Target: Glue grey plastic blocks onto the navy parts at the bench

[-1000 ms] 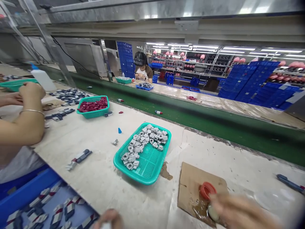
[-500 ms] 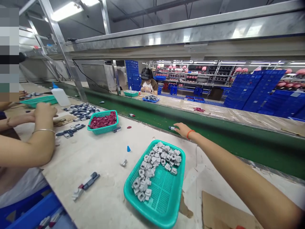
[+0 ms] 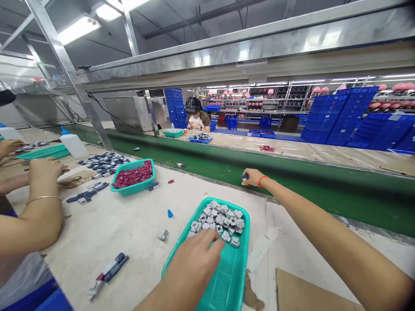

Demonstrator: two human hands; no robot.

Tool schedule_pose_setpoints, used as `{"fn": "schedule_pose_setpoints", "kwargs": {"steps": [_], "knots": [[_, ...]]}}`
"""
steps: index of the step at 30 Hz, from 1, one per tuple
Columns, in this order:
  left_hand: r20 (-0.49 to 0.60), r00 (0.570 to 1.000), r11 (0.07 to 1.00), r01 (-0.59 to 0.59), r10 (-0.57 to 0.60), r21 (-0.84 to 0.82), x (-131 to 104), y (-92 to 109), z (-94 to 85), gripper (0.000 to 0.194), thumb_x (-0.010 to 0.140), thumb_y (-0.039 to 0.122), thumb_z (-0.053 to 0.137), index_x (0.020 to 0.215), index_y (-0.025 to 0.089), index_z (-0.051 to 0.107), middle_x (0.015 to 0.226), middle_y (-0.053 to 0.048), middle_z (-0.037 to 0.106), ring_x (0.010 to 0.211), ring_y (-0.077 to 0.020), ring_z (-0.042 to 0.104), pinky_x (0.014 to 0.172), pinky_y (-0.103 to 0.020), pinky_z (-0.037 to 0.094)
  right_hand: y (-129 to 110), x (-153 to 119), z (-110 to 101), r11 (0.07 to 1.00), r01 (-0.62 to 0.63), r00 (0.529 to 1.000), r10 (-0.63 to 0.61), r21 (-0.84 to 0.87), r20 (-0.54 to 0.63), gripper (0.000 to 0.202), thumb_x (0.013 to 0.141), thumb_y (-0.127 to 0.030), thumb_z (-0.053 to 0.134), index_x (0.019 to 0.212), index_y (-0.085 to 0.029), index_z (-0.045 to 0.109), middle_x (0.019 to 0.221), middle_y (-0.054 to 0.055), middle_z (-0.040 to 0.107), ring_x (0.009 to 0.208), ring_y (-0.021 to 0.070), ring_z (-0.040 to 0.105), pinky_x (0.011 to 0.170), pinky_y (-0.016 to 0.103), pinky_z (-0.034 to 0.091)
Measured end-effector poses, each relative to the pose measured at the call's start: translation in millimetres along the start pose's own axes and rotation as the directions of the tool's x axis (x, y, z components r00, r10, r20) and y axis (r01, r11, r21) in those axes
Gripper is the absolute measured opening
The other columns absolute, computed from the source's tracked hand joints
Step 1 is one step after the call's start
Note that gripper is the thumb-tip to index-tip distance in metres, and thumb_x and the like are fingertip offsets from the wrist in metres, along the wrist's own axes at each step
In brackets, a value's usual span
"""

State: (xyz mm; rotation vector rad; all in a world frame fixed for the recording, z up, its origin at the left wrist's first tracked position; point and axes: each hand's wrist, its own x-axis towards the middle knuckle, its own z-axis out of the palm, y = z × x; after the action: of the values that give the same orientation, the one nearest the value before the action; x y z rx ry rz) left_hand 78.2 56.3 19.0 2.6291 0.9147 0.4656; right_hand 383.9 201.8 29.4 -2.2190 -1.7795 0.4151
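Far left, a co-worker's forearm (image 3: 30, 224) with a thin bangle rests on the table (image 3: 129, 233), their hands (image 3: 42, 166) bunched together over small parts; past them a white squeeze bottle (image 3: 73, 144) with a blue tip stands beside a flat green tray (image 3: 45, 152). A loose pile of dark grey-blue parts (image 3: 103, 160) lies just right of the bottle. Next, a green basket (image 3: 132, 176) full of dark red pieces sits well apart from the near edge. Low left, 1 assembled grey-and-dark piece (image 3: 108, 270) lies alone on the table, with a small grey block (image 3: 163, 235) and a blue cone (image 3: 170, 213) further right. Centre, the left hand (image 3: 194, 261) reaches into a teal basket (image 3: 235, 276), fingers curled narrow on the pile of grey square parts (image 3: 220, 218) at its far end; whether it already grips 1 cannot be told, the fingertips are hidden in the pile. Right of that, the right hand (image 3: 253, 177), red cord at the wrist, is stretched out to the table's far edge by the green conveyor belt (image 3: 324, 190), closed around a small blue-and-dark part (image 3: 245, 176), probably a finished piece. Bottom right, a sheet of brown cardboard (image 3: 308, 296) lies flat under the right forearm. Across the belt, another person (image 3: 194, 119) sits at a second table (image 3: 308, 151).
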Motion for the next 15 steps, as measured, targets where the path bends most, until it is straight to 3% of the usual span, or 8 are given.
{"fn": "schedule_pose_setpoints", "kwargs": {"steps": [3, 6, 9, 11, 14, 15], "knots": [[0.135, 0.988, 0.997, -0.066, 0.069, -0.027, 49, 4, 12.3, 0.034, 0.075, -0.006, 0.044, 0.089, 0.016, 0.065, 0.100, -0.012, 0.067, 0.094, -0.0293, 0.061, 0.078, -0.041, 0.048, 3, -47, -22, 0.986, 0.008, 0.993, 0.013, 0.167, -0.120, 0.027, 0.090, -0.031, 0.058, 0.111, -0.014, 0.057, 0.102, 0.005, 0.062, 0.082, 0.0133, 0.063, 0.071, 0.031, 0.055], [0.134, 0.990, 0.989, -0.034, 0.054, -0.145, 65, -2, 19.1, 0.020, 0.078, -0.001, 0.053, 0.085, 0.014, 0.064, 0.094, -0.006, 0.066, 0.095, -0.0252, 0.060, 0.086, -0.046, 0.046, -2, -114, -47, 0.950, 0.077, 0.964, 0.007, 0.304, -0.266, 0.032, 0.088, -0.029, 0.061, 0.116, -0.013, 0.055, 0.099, 0.005, 0.066, 0.079, 0.0129, 0.066, 0.071, 0.028, 0.056], [0.098, 0.995, 0.942, 0.044, -0.012, -0.333, 55, -4, 15.1, 0.014, 0.079, 0.008, 0.060, 0.090, 0.015, 0.066, 0.094, -0.004, 0.064, 0.095, -0.0233, 0.059, 0.092, -0.047, 0.043, 0, -195, -70, 0.917, 0.129, 0.926, 0.026, 0.378, -0.377, 0.033, 0.090, -0.035, 0.055, 0.118, -0.018, 0.057, 0.098, 0.004, 0.071, 0.085, 0.0151, 0.069, 0.076, 0.026, 0.055], [0.076, 0.994, 0.869, 0.110, -0.084, -0.483, 39, 1, 9.0, 0.018, 0.079, 0.014, 0.062, 0.096, 0.017, 0.068, 0.097, -0.006, 0.064, 0.095, -0.0243, 0.059, 0.091, -0.042, 0.044, 17, -250, -72, 0.915, 0.130, 0.898, 0.055, 0.383, -0.436, 0.036, 0.090, -0.042, 0.052, 0.119, -0.023, 0.059, 0.101, 0.003, 0.071, 0.090, 0.0166, 0.068, 0.075, 0.024, 0.054], [0.104, 0.970, 0.688, 0.229, -0.219, -0.689, 2, 20, 3.4, 0.025, 0.086, 0.028, 0.057, 0.107, 0.019, 0.066, 0.099, -0.007, 0.068, 0.094, -0.0231, 0.065, 0.084, -0.035, 0.051, 68, -323, -40, 0.932, 0.176, 0.878, -0.003, 0.316, -0.479, 0.042, 0.081, -0.051, 0.062, 0.117, -0.029, 0.063, 0.095, 0.003, 0.073, 0.080, 0.0179, 0.071, 0.063, 0.020, 0.057], [0.128, 0.954, 0.598, 0.272, -0.271, -0.754, -12, 29, 4.1, 0.026, 0.088, 0.029, 0.054, 0.110, 0.019, 0.064, 0.098, -0.006, 0.070, 0.093, -0.0209, 0.067, 0.082, -0.031, 0.053, 87, -343, -20, 0.934, 0.219, 0.829, -0.027, 0.281, -0.558, 0.045, 0.074, -0.055, 0.068, 0.109, -0.027, 0.067, 0.086, 0.004, 0.074, 0.071, 0.0195, 0.071, 0.056, 0.021, 0.057]]}}
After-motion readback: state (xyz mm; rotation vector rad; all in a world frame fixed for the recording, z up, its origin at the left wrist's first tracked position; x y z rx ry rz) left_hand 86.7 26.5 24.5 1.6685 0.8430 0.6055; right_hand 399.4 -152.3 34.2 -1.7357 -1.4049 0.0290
